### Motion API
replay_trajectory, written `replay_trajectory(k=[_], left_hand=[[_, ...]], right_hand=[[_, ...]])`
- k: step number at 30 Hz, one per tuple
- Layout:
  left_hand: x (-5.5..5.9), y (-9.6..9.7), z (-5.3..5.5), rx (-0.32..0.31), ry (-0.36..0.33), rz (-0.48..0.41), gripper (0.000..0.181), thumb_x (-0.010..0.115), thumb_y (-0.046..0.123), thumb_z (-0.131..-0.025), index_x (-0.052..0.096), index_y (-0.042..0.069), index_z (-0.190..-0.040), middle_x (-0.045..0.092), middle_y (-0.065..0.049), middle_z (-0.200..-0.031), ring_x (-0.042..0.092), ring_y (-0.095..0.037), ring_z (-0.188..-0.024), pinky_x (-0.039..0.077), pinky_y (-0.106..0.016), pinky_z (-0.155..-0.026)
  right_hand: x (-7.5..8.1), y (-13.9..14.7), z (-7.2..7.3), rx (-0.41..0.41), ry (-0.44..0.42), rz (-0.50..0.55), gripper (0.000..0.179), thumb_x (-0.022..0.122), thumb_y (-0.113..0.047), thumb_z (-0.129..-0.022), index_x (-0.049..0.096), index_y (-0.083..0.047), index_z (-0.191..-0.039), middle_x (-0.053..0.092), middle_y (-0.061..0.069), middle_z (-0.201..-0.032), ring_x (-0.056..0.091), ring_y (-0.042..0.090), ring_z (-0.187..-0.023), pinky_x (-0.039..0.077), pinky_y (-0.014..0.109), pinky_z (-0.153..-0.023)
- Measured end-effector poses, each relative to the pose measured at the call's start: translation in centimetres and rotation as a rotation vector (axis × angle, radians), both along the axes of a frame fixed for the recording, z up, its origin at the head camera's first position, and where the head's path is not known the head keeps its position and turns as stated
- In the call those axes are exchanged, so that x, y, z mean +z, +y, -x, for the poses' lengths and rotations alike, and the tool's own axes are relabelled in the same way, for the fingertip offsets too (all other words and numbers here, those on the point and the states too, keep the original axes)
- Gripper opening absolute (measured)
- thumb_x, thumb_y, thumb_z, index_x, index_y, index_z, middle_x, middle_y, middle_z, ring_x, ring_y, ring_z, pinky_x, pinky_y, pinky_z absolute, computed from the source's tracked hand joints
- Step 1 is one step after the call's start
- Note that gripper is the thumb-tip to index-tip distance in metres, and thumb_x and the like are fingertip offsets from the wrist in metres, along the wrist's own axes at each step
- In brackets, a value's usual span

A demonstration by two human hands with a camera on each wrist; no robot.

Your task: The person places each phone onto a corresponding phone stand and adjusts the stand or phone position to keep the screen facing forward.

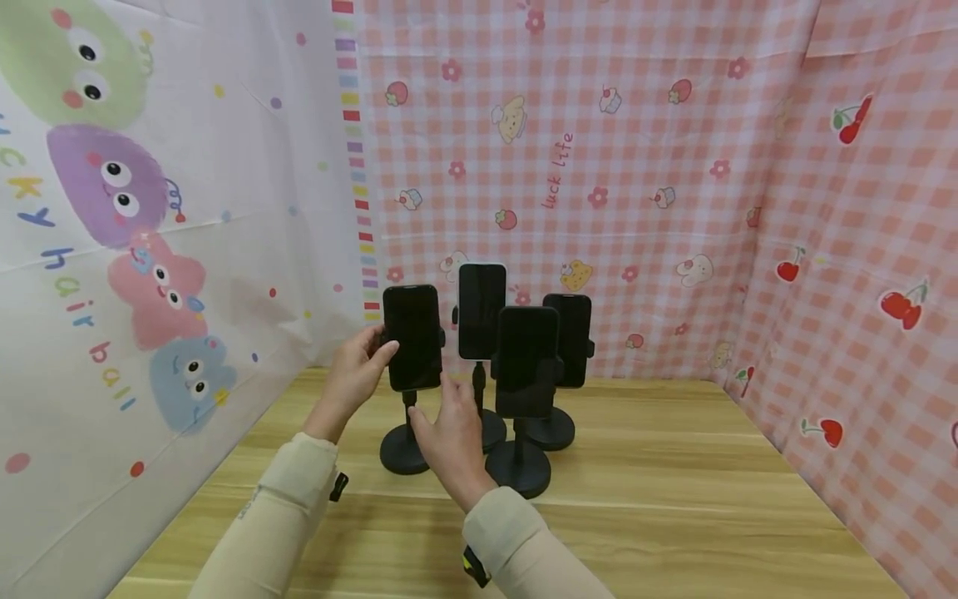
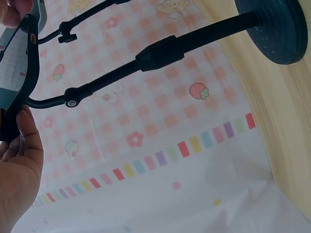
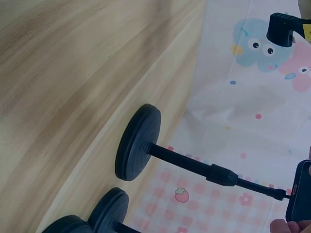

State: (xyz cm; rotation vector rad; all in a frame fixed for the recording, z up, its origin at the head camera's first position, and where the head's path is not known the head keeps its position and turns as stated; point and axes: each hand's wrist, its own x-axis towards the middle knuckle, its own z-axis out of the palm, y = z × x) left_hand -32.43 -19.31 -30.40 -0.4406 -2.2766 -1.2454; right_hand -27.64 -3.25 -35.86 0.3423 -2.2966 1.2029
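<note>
A black phone (image 1: pixel 414 338) sits upright in a clamp stand with a round black base (image 1: pixel 405 449). My left hand (image 1: pixel 355 373) grips the phone's left edge, thumb on the front and other fingers behind. The left wrist view shows those fingers curled round the end of the holder's clamp (image 2: pixel 32 58). My right hand (image 1: pixel 453 433) is at the phone's lower right corner, fingertips touching there and thumb held apart near the pole. In the right wrist view, fingertips (image 3: pixel 290 226) lie at the edge of the phone (image 3: pixel 300 194).
Close on the right are more phones in black stands: a light-rimmed phone (image 1: pixel 482 312) behind, a dark phone (image 1: pixel 527 362) in front, and another phone (image 1: pixel 570 341) at the back right. They stand on a wooden table (image 1: pixel 659 482). Patterned cloth (image 1: pixel 636 133) hangs behind and at both sides.
</note>
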Motion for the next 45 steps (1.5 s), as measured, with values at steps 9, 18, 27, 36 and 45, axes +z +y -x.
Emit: replay_trajectory(k=[9,18,27,36,45], left_hand=[[0.1,-0.8,0.7,-0.043,0.002,0.021,0.035,0.054,0.018,-0.104,0.056,-0.004,-0.131,0.067,-0.019,-0.102,0.059,-0.028,-0.083,0.049,-0.037,-0.074],[0.2,-1.5,1.3,-0.071,-0.07,0.03,0.045,0.05,0.026,-0.106,0.049,-0.002,-0.141,0.064,-0.021,-0.118,0.059,-0.035,-0.111,0.047,-0.048,-0.09],[-0.4,-1.6,1.4,-0.074,-0.045,0.04,0.05,0.051,0.029,-0.105,0.045,-0.003,-0.144,0.064,-0.022,-0.117,0.06,-0.034,-0.108,0.049,-0.05,-0.092],[-1.6,-1.7,0.9,-0.094,-0.022,0.032,0.049,0.058,0.023,-0.102,0.045,0.001,-0.144,0.066,-0.018,-0.103,0.06,-0.028,-0.091,0.05,-0.041,-0.077],[-3.3,-2.1,0.5,-0.071,-0.05,0.083,0.054,0.062,0.021,-0.1,0.043,0.001,-0.147,0.068,-0.017,-0.103,0.063,-0.029,-0.09,0.051,-0.041,-0.074]], right_hand=[[-0.4,0.1,-0.1,0.013,-0.011,-0.012,0.063,0.075,-0.026,-0.09,0.051,-0.001,-0.142,0.052,0.015,-0.129,0.06,0.029,-0.111,0.05,0.044,-0.095],[-0.8,0.4,0.0,-0.004,-0.021,-0.046,0.061,0.075,-0.027,-0.09,0.053,-0.002,-0.141,0.053,0.015,-0.131,0.058,0.03,-0.116,0.048,0.045,-0.098],[-1.4,0.9,-0.9,0.036,-0.05,-0.051,0.061,0.074,-0.03,-0.091,0.053,-0.004,-0.141,0.055,0.013,-0.126,0.06,0.03,-0.111,0.051,0.045,-0.092],[-2.3,2.2,-2.0,0.059,-0.05,-0.094,0.057,0.072,-0.029,-0.092,0.055,-0.003,-0.139,0.058,0.012,-0.125,0.061,0.027,-0.109,0.051,0.044,-0.091],[-4.4,4.8,-2.4,0.016,-0.022,-0.142,0.046,0.078,-0.025,-0.087,0.066,0.001,-0.123,0.063,0.011,-0.108,0.064,0.025,-0.094,0.054,0.041,-0.08]])
